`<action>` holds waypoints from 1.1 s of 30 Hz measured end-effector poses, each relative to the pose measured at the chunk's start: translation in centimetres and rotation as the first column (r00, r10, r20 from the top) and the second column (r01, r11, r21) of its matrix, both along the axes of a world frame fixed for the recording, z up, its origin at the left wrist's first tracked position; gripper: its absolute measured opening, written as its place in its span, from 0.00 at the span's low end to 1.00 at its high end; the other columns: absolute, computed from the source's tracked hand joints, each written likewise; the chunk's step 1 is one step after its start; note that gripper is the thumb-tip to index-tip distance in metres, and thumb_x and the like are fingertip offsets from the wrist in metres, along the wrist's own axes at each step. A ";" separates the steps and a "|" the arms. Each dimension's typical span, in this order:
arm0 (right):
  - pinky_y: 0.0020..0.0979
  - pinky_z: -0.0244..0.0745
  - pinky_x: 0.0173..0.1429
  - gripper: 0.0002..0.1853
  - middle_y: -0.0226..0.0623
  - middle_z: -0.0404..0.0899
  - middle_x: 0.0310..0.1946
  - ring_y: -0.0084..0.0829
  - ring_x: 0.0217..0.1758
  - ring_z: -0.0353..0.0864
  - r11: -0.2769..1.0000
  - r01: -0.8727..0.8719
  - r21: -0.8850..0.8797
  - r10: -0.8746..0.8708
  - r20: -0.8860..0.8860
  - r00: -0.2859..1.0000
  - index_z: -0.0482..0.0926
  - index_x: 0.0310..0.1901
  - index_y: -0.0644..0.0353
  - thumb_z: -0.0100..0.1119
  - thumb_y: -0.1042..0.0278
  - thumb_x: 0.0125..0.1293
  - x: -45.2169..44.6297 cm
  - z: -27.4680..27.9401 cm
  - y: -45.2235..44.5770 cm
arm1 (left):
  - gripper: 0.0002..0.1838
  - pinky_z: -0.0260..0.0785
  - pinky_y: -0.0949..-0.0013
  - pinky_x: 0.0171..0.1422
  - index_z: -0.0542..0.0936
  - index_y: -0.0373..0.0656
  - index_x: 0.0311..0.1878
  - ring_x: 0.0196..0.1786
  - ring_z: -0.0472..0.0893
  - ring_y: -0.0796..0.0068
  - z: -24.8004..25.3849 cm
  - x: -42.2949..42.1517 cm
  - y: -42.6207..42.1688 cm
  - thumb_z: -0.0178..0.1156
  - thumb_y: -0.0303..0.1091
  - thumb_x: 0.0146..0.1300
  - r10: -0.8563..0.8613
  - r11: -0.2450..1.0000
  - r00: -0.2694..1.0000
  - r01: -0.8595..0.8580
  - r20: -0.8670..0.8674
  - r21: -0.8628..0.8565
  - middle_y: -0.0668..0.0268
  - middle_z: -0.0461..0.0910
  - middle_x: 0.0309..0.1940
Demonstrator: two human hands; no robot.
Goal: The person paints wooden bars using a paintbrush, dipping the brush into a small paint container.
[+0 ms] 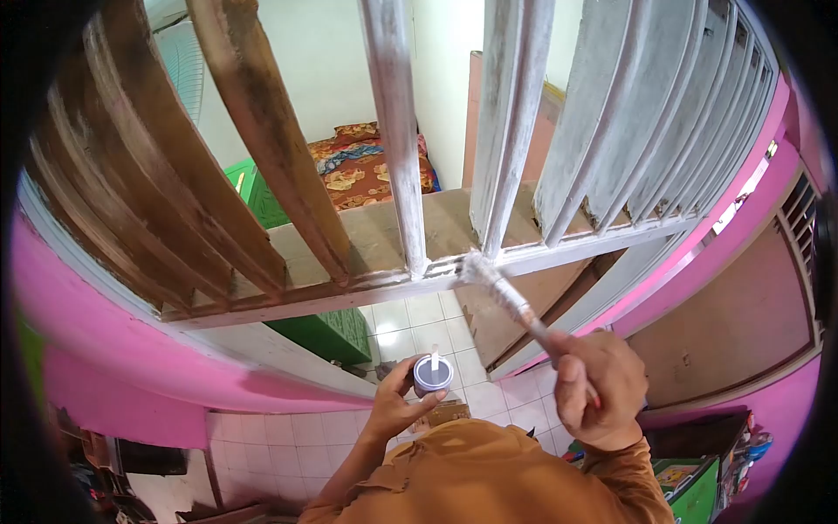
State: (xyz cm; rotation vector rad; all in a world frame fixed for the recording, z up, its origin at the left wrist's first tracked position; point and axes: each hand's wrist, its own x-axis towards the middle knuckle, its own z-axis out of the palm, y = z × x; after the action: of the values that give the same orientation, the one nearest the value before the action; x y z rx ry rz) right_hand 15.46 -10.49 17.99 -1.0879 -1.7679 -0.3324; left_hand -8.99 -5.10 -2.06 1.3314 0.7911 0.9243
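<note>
My right hand (601, 384) is closed round the handle of a paintbrush (509, 297). White paint coats its bristles, which touch the wooden sill (559, 258) at the foot of a white slat (515, 113). Lower down, my left hand (398, 400) grips a small round paint can (433, 375) with a pale stick or strip showing at its mouth. Slats from the middle to the right are white or greyish white. On the left, a brown slat (275, 140) and several others show bare, dark-streaked wood.
Through the slats is a room with a patterned bed (375, 170) and a green piece of furniture (327, 336). Pink walls (113, 349) flank the opening. At right is a brown door panel (724, 306); below it stands a green box (698, 489). The floor is tiled (288, 441).
</note>
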 end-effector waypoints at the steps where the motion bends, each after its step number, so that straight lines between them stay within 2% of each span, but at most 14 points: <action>1: 0.31 0.72 0.27 0.09 0.39 0.82 0.28 0.33 0.22 0.78 0.999 -0.040 -0.010 0.040 0.025 0.999 0.85 0.44 0.69 0.64 0.82 0.62 -0.2 0.0 0.0 | 0.35 0.70 0.72 0.66 0.72 0.34 0.68 0.60 0.77 0.77 0.0 0.0 0.1 0.77 0.31 0.60 -0.011 1.000 1.000 0.011 -0.017 0.003 0.65 0.77 0.56; 3: 0.31 0.73 0.28 0.07 0.38 0.82 0.28 0.33 0.24 0.79 1.000 0.006 -0.019 -0.005 0.064 0.998 0.85 0.44 0.68 0.63 0.80 0.64 -0.2 0.4 -0.1 | 0.35 0.70 0.72 0.66 0.72 0.34 0.68 0.60 0.77 0.78 0.2 0.0 0.0 0.76 0.31 0.60 -0.008 1.000 1.000 0.008 -0.014 0.013 0.65 0.77 0.56; 5: 0.32 0.72 0.28 0.07 0.38 0.83 0.28 0.33 0.24 0.79 0.982 0.186 -0.045 -0.188 -0.038 0.981 0.86 0.43 0.67 0.62 0.77 0.66 0.2 0.6 -1.0 | 0.35 0.70 0.73 0.65 0.72 0.34 0.68 0.59 0.77 0.78 0.2 0.1 0.1 0.76 0.31 0.60 -0.006 1.000 1.000 0.007 -0.011 0.023 0.65 0.78 0.56; 7: 0.32 0.72 0.27 0.07 0.37 0.83 0.28 0.33 0.23 0.79 0.975 0.221 -0.029 -0.222 -0.028 0.975 0.86 0.44 0.67 0.61 0.75 0.68 0.8 1.0 -1.4 | 0.35 0.70 0.73 0.65 0.72 0.35 0.68 0.59 0.77 0.78 -0.1 0.2 0.2 0.76 0.31 0.60 0.001 1.000 1.000 -0.002 0.019 0.012 0.65 0.78 0.56; 9: 0.32 0.71 0.26 0.07 0.36 0.82 0.27 0.32 0.22 0.78 0.989 0.113 0.097 -0.114 -0.001 0.993 0.86 0.44 0.67 0.61 0.75 0.68 1.1 0.8 -1.3 | 0.35 0.70 0.73 0.65 0.72 0.35 0.68 0.59 0.77 0.78 -0.2 0.2 0.2 0.76 0.30 0.60 -0.009 1.000 1.000 0.009 0.022 0.012 0.65 0.78 0.56; 11: 0.32 0.70 0.26 0.08 0.36 0.82 0.26 0.32 0.22 0.77 0.994 0.075 0.085 -0.076 0.001 0.997 0.86 0.44 0.66 0.62 0.77 0.67 0.6 0.7 -1.2 | 0.35 0.70 0.73 0.65 0.72 0.35 0.68 0.59 0.77 0.78 -0.2 0.2 0.2 0.76 0.30 0.60 -0.022 1.000 1.000 0.021 0.019 0.010 0.65 0.78 0.56; 13: 0.32 0.70 0.26 0.08 0.36 0.82 0.26 0.31 0.22 0.77 1.000 0.014 -0.012 -0.014 0.016 1.000 0.86 0.45 0.66 0.64 0.77 0.66 0.3 0.6 -1.0 | 0.34 0.70 0.72 0.65 0.72 0.34 0.68 0.59 0.78 0.78 -0.2 0.3 0.2 0.76 0.30 0.60 -0.017 0.999 0.999 0.016 0.037 0.035 0.65 0.78 0.56; 15: 0.31 0.71 0.27 0.09 0.36 0.81 0.26 0.31 0.22 0.78 0.999 0.035 0.002 -0.035 0.038 0.999 0.86 0.46 0.66 0.64 0.77 0.65 0.4 0.7 -0.8 | 0.34 0.70 0.72 0.65 0.72 0.34 0.68 0.59 0.78 0.77 -0.5 0.2 0.1 0.76 0.30 0.60 -0.013 0.999 0.999 0.013 0.033 0.029 0.65 0.78 0.56; 19: 0.30 0.71 0.29 0.07 0.39 0.83 0.27 0.31 0.24 0.78 0.993 0.119 0.012 -0.117 -0.097 0.988 0.86 0.44 0.67 0.64 0.76 0.67 1.5 0.5 -1.9 | 0.34 0.71 0.71 0.65 0.72 0.34 0.67 0.59 0.78 0.76 0.3 0.2 -0.1 0.76 0.29 0.59 0.020 1.000 1.000 -0.020 0.015 -0.008 0.65 0.78 0.56; 21: 0.24 0.63 0.23 0.16 0.37 0.78 0.24 0.22 0.19 0.72 0.987 0.161 0.013 -0.154 -0.226 0.962 0.83 0.38 0.70 0.57 0.63 0.75 1.9 -0.2 -2.0 | 0.34 0.71 0.71 0.65 0.72 0.34 0.67 0.59 0.78 0.76 0.2 0.1 0.0 0.76 0.28 0.59 0.015 1.000 1.000 -0.015 0.021 0.008 0.65 0.78 0.56; 22: 0.23 0.64 0.23 0.16 0.38 0.77 0.25 0.21 0.20 0.73 0.990 0.140 0.006 -0.135 -0.234 0.963 0.83 0.38 0.70 0.57 0.62 0.75 2.3 -0.7 -2.0 | 0.34 0.71 0.70 0.65 0.72 0.34 0.67 0.59 0.78 0.76 0.2 0.2 0.0 0.76 0.28 0.59 0.014 1.000 1.000 -0.015 0.026 0.025 0.65 0.78 0.56; 29: 0.24 0.69 0.24 0.17 0.42 0.78 0.29 0.23 0.21 0.76 0.996 0.059 -0.066 -0.080 -0.390 0.917 0.83 0.39 0.71 0.59 0.61 0.75 4.2 -3.9 -2.9 | 0.34 0.71 0.70 0.65 0.72 0.33 0.67 0.59 0.79 0.76 0.4 0.6 0.0 0.76 0.26 0.59 0.028 1.000 1.000 -0.028 -0.001 0.010 0.64 0.78 0.56; 31: 0.27 0.71 0.32 0.09 0.41 0.82 0.28 0.28 0.28 0.80 0.993 -0.053 -0.109 -0.010 -0.510 0.860 0.86 0.41 0.70 0.64 0.71 0.70 4.5 -4.5 -3.4 | 0.35 0.71 0.69 0.68 0.71 0.33 0.68 0.61 0.79 0.75 -0.2 0.9 0.2 0.76 0.25 0.59 0.018 0.998 1.000 -0.018 0.002 0.055 0.63 0.77 0.58; 33: 0.27 0.72 0.33 0.09 0.41 0.82 0.29 0.28 0.29 0.80 0.990 -0.095 -0.106 0.025 -0.529 0.848 0.86 0.42 0.69 0.65 0.71 0.70 5.0 -5.5 -3.4 | 0.36 0.71 0.68 0.69 0.70 0.33 0.68 0.61 0.78 0.74 -0.4 1.4 0.1 0.76 0.24 0.58 0.016 0.999 1.000 -0.016 -0.006 0.031 0.63 0.77 0.58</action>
State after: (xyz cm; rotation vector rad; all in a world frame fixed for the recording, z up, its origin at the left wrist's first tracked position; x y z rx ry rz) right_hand 20.49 -13.93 12.49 -1.0841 -1.3330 0.1214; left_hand -7.58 -4.99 -2.44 1.3579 0.7960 0.9486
